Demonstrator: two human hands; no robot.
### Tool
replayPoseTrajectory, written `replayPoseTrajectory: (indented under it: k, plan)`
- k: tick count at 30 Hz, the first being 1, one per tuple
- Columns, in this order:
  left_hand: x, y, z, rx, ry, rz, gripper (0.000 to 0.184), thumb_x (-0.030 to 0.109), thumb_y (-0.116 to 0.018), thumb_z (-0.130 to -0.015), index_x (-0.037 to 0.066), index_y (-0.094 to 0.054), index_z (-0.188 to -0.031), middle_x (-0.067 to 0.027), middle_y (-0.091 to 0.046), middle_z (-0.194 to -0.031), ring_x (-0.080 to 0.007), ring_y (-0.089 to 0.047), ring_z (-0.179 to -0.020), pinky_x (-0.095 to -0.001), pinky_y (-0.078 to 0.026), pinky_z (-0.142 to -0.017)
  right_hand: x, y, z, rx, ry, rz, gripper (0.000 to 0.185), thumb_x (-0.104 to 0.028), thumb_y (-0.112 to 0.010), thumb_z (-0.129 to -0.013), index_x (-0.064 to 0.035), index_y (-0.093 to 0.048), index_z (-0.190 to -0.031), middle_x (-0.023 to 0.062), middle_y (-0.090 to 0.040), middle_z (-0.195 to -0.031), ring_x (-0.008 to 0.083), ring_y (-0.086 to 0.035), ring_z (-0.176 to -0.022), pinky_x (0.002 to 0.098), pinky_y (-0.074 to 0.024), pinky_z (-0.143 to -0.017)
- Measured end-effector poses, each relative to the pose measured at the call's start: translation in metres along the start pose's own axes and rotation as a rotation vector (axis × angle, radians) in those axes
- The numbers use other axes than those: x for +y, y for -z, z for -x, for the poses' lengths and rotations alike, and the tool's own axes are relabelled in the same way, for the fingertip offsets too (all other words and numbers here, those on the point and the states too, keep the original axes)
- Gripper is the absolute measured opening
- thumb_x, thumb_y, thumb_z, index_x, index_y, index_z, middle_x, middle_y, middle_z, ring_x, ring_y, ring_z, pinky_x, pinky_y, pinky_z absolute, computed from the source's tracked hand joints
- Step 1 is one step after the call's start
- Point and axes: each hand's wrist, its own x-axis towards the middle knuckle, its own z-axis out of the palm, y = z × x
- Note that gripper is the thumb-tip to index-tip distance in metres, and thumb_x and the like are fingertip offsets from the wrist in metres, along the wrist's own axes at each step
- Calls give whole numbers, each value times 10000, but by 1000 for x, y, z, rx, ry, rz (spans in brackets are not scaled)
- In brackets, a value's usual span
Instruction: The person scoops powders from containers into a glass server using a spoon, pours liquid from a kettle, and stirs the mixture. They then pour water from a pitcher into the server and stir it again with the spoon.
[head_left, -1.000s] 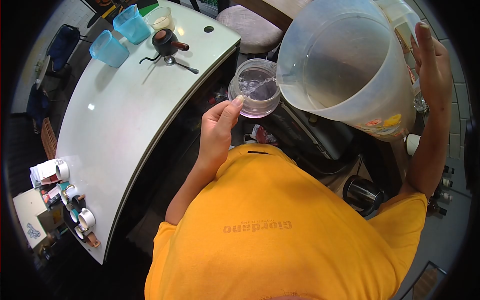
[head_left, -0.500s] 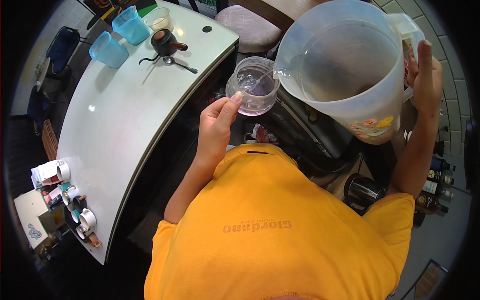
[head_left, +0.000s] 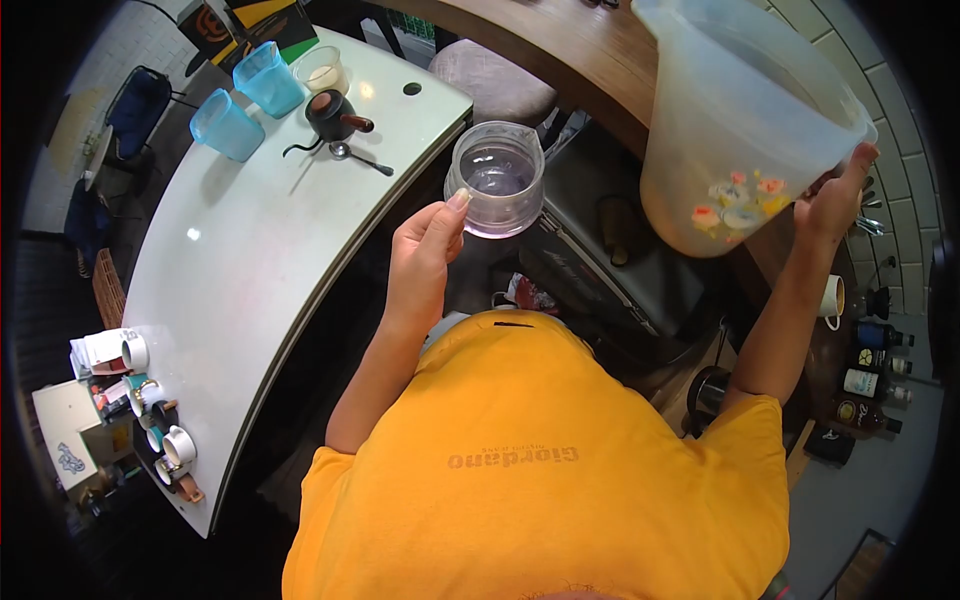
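Note:
My left hand point(head_left: 428, 250) is closed on a small clear glass server point(head_left: 500, 205) with a spout, holding it over the gap beside the white counter. Clear liquid shows inside it. On the right, my right hand point(head_left: 835, 195) grips the handle side of a large translucent plastic pitcher point(head_left: 735, 150) with a flower print. The pitcher stands nearly upright, apart from the server, and no stream runs between them. My fingers partly hide the pitcher's handle.
On the white counter point(head_left: 230, 300) stand two blue pitchers point(head_left: 228, 125), a clear cup point(head_left: 322, 72), a black gooseneck kettle point(head_left: 330, 115) and a spoon point(head_left: 362, 160). Several cups point(head_left: 178, 445) crowd its near end. Several bottles point(head_left: 865, 383) stand at the right, beyond a wooden counter point(head_left: 540, 45).
The large pitcher has tipped back from pouring and moved away to the right, and the water stream has stopped. The server has shifted slightly down and left with my left hand.

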Motion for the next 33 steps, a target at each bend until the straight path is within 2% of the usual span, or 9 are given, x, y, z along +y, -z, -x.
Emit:
replayPoseTrajectory:
  k: [4,7,10,17,19,29,30,31,33]
  plan:
    - [1,-4,-1,20,-16,-12,411,267,-578,-946,147,-409,-591,79,-290,-583,-40,-232,-548,-239,-183,-509,16,11,-19,-34,-38,-111,602,-626,-497,-903,-97,-430,-623,-53,-344,-533,60,-295,-448,223,-202,-413]
    - [0,-7,-1,37,-25,-17,415,274,-580,-944,145,-407,-589,72,-290,-579,-47,-238,-549,-241,-188,-514,34,7,-31,5,35,-157,601,-608,-511,-906,-86,-427,-622,-33,-366,-537,68,-314,-450,225,-219,-412]
    - [-5,-1,0,3,-4,-19,350,240,-548,-956,132,-420,-649,45,-309,-625,-78,-320,-587,-244,-267,-554,49,0,-37,136,78,-172,591,-580,-532,-910,-67,-429,-635,-20,-382,-539,77,-328,-447,223,-255,-414]
    - [-10,-5,3,47,-11,5,354,240,-538,-961,131,-412,-649,44,-315,-624,-78,-329,-593,-245,-283,-563,78,-6,-54,230,61,-148,609,-589,-506,-917,-29,-450,-684,3,-405,-581,87,-338,-457,231,-280,-420]
    - [-11,-6,4,51,-19,5,355,241,-538,-962,133,-410,-648,46,-315,-622,-79,-328,-590,-246,-285,-562,85,-8,-58,336,65,-129,624,-602,-500,-912,-17,-455,-700,24,-425,-621,93,-351,-468,236,-295,-423]
    - [-19,-1,4,167,-17,-1,363,249,-565,-947,138,-421,-634,49,-328,-619,-72,-346,-590,-235,-321,-577,90,-3,-56,301,42,-209,597,-543,-461,-952,-25,-454,-656,87,-531,-689,89,-391,-455,218,-275,-394]
    - [-20,0,3,184,-16,9,362,251,-566,-943,137,-418,-632,47,-329,-617,-75,-355,-594,-238,-324,-580,94,4,-59,254,26,-202,578,-501,-435,-975,4,-499,-701,92,-540,-710,108,-443,-526,232,-358,-476]
    - [-20,1,2,199,-16,19,361,253,-566,-939,136,-416,-631,46,-329,-615,-79,-364,-598,-241,-327,-583,94,5,-57,249,20,-204,578,-501,-435,-975,4,-499,-701,92,-540,-710,108,-443,-526,232,-358,-476]
    - [-22,4,2,214,-35,15,359,251,-566,-933,134,-412,-630,42,-329,-613,-87,-374,-603,-247,-330,-588,91,5,-51,179,127,-195,551,-453,-406,-993,40,-545,-790,97,-556,-748,140,-512,-678,262,-424,-643]
